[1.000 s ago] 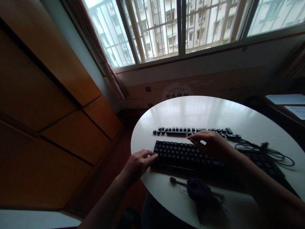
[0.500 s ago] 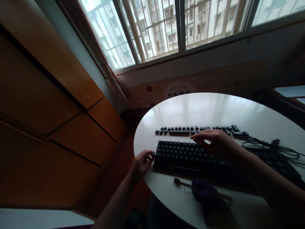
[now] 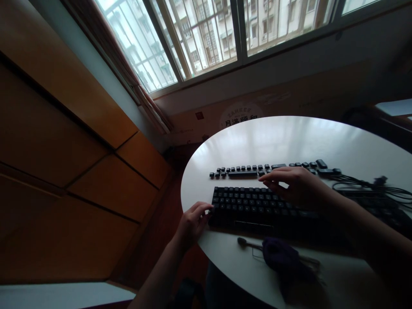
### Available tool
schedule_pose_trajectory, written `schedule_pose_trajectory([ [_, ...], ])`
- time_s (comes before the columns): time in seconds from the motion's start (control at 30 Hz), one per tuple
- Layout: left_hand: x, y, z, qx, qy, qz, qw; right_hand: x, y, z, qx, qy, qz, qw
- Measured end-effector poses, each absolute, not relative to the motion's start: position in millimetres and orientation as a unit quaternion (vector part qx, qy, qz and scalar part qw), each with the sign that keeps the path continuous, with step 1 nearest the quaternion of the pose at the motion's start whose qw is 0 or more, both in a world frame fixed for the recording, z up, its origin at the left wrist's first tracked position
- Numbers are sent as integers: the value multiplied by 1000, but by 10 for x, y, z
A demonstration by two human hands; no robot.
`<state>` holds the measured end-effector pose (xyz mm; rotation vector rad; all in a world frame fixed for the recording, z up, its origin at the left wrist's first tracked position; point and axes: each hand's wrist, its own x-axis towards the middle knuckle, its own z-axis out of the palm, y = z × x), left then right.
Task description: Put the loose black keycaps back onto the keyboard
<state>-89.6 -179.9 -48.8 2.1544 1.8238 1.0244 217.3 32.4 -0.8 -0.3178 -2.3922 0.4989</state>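
A black keyboard [image 3: 254,206] lies on a round white table [image 3: 277,141]. My left hand [image 3: 192,221] rests at the keyboard's left end, its fingers curled with the tips touching the edge. My right hand [image 3: 298,185] hovers over the upper middle keys, fingers bent and slightly apart. Whether it holds a small key is not visible. Behind the keyboard a row of loose black keycaps [image 3: 254,170] lies on the table.
A dark purple cloth [image 3: 283,259] and a thin wire tool [image 3: 247,244] lie near the table's front edge. A black cable [image 3: 370,186] coils at the right. Barred windows [image 3: 206,38] stand behind, wooden panels [image 3: 64,141] to the left.
The view has shifted a little, so the table appears higher. My left hand has stayed at the keyboard's left end and my right hand over the keys near the loose keycaps.
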Motion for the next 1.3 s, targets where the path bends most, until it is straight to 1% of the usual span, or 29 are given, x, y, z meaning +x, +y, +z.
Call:
schedule_pose_trajectory([
  [0.13,-892,-1783,-469,741,594,310,41,2183,316,15,-123,-911,188,346],
  [0.33,-894,-1751,-360,777,574,256,-39,2195,337,34,-124,-909,179,354],
  [0.57,-799,-1765,-186,809,556,104,-161,2188,324,29,-112,-911,187,350],
  [0.7,-686,-1808,-211,789,580,59,-194,2196,325,33,-121,-911,180,352],
  [0.9,-645,-1850,-315,769,590,91,-230,2185,323,14,-123,-913,189,341],
  [1.07,-659,-1843,-346,768,584,140,-221,2176,324,2,-123,-913,194,336],
  [1.3,-665,-1891,-318,769,589,88,-234,2184,323,32,-117,-914,202,333],
])
